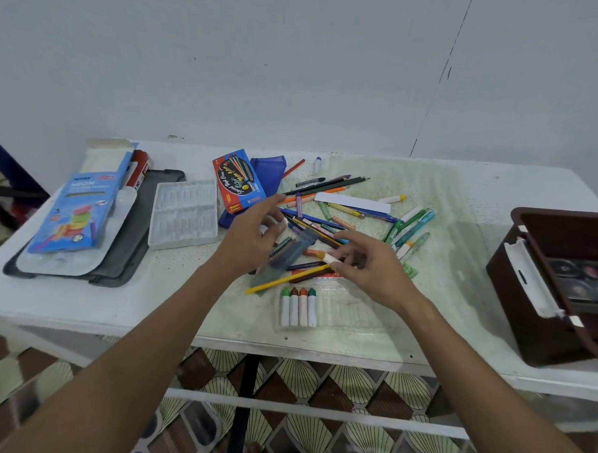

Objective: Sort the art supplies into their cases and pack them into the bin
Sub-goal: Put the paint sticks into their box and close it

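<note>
the loose pile of pencils, crayons and markers (328, 220) is spread over the middle of the white table (81, 306), with four capped crayons (299, 306) already lined up in a clear flat case (341, 313) at the near edge. an orange-tipped crayon (325, 256) is pinched by the right hand (368, 263) at the pile's near side. the left hand (252, 234) is held just above the pile with fingers loosely curled; something small and white seems to be at the fingertips, but whether it's actually gripped can't be told.

handling-wise, it's all light and stiff stuff. crayons are probably snappable if bent, so they're best taken near the middle, one or two at a time. round pencils will likely roll, and the clear case looks flimsy, so it should be lifted flat from both ends.

further out, a red-and-blue pencil box (239, 181) and a white plastic tray (185, 214) sit left of the pile, then a blue neon box (82, 206) on a dark tray (132, 253). the brown bin (527, 304) is at the far right, cut off by the frame, with a paint palette (583, 279) partly visible inside. a dark translucent strip (289, 253) under the left hand is too blurred to identify.
</note>
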Available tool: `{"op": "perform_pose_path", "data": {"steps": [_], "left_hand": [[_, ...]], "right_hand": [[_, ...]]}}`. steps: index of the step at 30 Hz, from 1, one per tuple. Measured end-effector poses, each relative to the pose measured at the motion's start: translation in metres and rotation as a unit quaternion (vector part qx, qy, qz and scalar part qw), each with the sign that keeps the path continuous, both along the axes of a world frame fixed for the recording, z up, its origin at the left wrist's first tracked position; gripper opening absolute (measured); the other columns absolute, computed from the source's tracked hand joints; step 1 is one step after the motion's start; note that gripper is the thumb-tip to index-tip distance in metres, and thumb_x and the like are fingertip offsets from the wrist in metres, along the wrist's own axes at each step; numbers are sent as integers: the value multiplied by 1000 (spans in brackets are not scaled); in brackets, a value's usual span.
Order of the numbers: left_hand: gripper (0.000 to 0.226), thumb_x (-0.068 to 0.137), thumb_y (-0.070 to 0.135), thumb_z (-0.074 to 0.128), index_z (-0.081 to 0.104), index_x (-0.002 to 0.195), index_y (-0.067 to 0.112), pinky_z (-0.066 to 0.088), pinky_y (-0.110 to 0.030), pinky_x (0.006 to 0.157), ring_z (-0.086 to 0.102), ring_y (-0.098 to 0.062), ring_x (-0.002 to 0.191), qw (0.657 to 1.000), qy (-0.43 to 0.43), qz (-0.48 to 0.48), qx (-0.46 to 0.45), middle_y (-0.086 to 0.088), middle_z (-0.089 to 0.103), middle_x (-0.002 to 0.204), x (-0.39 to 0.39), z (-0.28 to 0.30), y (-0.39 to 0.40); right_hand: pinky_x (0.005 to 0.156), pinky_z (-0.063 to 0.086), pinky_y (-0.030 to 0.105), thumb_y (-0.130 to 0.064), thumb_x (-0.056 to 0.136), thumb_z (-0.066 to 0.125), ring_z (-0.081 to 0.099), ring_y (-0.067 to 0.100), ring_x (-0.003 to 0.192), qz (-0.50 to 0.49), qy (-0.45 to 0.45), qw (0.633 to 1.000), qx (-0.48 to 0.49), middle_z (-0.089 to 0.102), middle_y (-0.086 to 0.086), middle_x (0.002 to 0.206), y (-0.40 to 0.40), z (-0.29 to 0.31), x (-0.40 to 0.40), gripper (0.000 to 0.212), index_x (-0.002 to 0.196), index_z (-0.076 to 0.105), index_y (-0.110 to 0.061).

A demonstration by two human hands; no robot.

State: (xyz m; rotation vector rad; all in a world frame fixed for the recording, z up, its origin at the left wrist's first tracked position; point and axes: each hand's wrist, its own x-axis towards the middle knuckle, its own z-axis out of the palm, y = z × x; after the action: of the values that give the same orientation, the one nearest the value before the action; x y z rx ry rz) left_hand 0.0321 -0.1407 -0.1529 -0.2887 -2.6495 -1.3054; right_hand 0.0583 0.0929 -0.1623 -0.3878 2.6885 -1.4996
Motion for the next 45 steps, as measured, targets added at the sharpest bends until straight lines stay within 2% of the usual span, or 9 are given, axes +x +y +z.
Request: {"op": "perform_pose_path", "data": {"steps": [6,10,18,21,24,28,31,36,45], "left_hand": [[36,88,15,66,61,123,22,55,-17,76,66,-5,85,995,-17,17,92,7,64,94,63,0,28],[36,83,12,71,63,115,27,56,-23,75,68,-8,79,986,-30,27,161,6,64,82,92,-13,46],[37,82,10,72,64,119,12,52,-23,74,59,-5,84,990,128,-31,-48,3,65,94,107,-30,54],[42,84,13,71,60,125,13,51,-24,72,59,-11,91,979,129,-69,-142,1,67,101,109,-33,50],[50,83,19,71,55,131,19,46,-23,64,58,-13,88,969,98,-86,-211,3,66,95,111,-33,50],[54,85,28,69,49,135,27,39,-20,78,50,-7,97,983,32,-81,-161,12,62,99,109,-29,50],[54,82,31,72,52,132,28,41,-22,86,50,-4,97,988,2,-81,-131,15,61,101,107,-26,46],[54,82,32,72,53,132,27,45,-25,85,53,-5,94,990,-42,-70,-115,16,61,103,97,-25,43],[60,79,33,75,52,133,25,45,-29,87,54,-8,96,983,-52,-81,-158,7,64,109,83,-28,47]], "right_hand": [[59,52,19,-19,77,79,63,8,63,-38,-62,997,-7,70,-4,79,6,7,46,44,115,61,-29],[57,48,13,-22,75,81,60,4,59,-69,-83,994,27,69,-3,77,6,-3,64,47,118,61,-24],[55,47,14,-26,76,79,61,9,62,-92,-59,993,45,66,0,80,-9,-12,65,47,119,62,-20],[53,45,10,-29,79,78,62,11,65,-99,-62,992,41,66,1,81,-12,-13,64,44,118,62,-19],[53,45,8,-26,83,74,63,8,66,-101,-68,992,30,68,2,82,-13,-14,63,38,118,62,-17],[52,48,11,-15,87,68,60,1,60,-93,-68,993,-1,68,-5,82,-5,-11,65,32,118,63,-16],[60,51,16,-16,84,72,62,5,67,-50,-82,995,9,69,-11,88,6,-9,66,36,118,62,-22],[61,48,11,-18,80,76,62,6,70,7,-95,995,22,68,-17,96,7,-11,63,46,122,60,-25],[59,44,8,-15,80,76,60,4,63,8,-55,996,64,65,-17,100,0,-21,61,50,127,58,-22]]}}
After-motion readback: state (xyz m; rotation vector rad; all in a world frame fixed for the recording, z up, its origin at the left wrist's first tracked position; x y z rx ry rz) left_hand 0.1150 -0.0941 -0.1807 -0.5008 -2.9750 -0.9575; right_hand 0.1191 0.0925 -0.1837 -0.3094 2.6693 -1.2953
